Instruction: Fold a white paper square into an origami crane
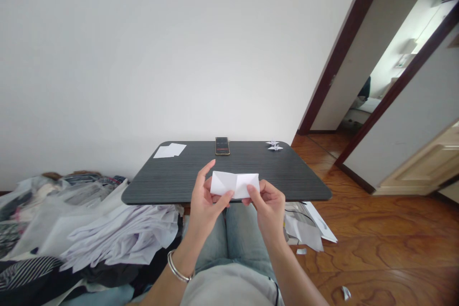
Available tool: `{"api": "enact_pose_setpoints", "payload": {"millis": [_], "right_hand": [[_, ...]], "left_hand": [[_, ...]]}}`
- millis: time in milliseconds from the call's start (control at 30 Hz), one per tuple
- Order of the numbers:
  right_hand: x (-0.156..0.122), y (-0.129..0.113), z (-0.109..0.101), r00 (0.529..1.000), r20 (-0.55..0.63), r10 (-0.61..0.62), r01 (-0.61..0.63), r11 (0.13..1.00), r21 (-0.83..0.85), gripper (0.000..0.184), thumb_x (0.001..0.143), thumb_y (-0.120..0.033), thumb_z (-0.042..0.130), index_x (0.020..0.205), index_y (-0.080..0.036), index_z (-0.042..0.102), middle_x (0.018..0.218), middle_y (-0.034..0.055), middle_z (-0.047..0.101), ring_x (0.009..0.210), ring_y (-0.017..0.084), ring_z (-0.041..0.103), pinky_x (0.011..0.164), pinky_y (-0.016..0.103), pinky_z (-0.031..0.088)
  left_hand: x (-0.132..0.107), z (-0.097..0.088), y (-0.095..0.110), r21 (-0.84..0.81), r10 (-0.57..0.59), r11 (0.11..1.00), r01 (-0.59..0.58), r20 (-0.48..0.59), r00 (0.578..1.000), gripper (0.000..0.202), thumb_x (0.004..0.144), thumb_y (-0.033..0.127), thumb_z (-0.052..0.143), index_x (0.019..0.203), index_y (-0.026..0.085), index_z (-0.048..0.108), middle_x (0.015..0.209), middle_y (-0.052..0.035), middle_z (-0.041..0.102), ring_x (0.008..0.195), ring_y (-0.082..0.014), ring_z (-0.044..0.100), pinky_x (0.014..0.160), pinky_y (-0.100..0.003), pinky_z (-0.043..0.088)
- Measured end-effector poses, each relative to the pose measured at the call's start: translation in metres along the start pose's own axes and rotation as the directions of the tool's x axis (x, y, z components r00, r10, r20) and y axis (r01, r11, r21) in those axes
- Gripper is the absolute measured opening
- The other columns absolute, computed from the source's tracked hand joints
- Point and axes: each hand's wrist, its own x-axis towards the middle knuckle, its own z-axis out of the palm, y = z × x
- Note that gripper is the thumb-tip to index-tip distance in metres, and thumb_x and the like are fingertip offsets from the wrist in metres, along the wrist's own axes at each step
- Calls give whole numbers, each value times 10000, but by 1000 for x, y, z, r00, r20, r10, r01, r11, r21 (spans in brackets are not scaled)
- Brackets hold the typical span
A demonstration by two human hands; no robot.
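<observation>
Between my two hands, above the near edge of the table, is a white sheet of paper (pixel 234 182) with crease lines and a fold down its middle. My left hand (pixel 210 196) grips its left part, thumb on the front face and index finger raised apart. With the thumb pressed on the lower right, my right hand (pixel 267 197) pinches the other end. Fingers behind the paper are partly hidden. Two folded paper cranes (pixel 275 147) sit at the table's far right corner. Flat white paper sheets (pixel 168 150) lie at the far left.
A phone (pixel 222 146) lies at the back of the dark table (pixel 172 177), near the wall. Heaped clothes and fabric (pixel 114 236) fill the left side. Papers and a cable (pixel 304 227) are on the right of my legs, with paper scraps (pixel 346 292) on the wooden floor.
</observation>
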Motion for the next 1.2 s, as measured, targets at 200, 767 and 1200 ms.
{"api": "enact_pose_setpoints", "payload": {"millis": [200, 767, 1200], "right_hand": [[2, 0, 0, 1000, 14, 14, -14, 1000, -3, 274, 729, -351, 655, 566, -181, 516, 461, -23, 595, 406, 116, 544, 429, 219, 450], [3, 1, 3, 999, -29, 17, -13, 992, 126, 273, 717, -306, 682, 881, -209, 487, 577, -40, 628, 448, 111, 572, 445, 208, 485], [4, 2, 1, 998, -6, 68, -66, 990, 126, 185, 724, -300, 679, 825, -157, 619, 677, 9, 689, 530, 120, 601, 480, 216, 518]], "left_hand": [[1, 2, -1, 9, 20, 1000, -19, -28, 999, 657, 701, 188, 677, 1278, 254, 368, 775, -2, 598, 557, -105, 569, 444, -180, 515], [-3, 8, -4, -4, 10, 1000, -11, -72, 997, 771, 679, 187, 696, 1323, 292, 287, 978, -46, 619, 707, -164, 643, 526, -222, 544], [-4, 14, 2, -142, -45, 990, 25, -138, 989, 710, 691, 197, 684, 1302, 270, 331, 864, 0, 586, 660, -98, 567, 547, -172, 494]]}}
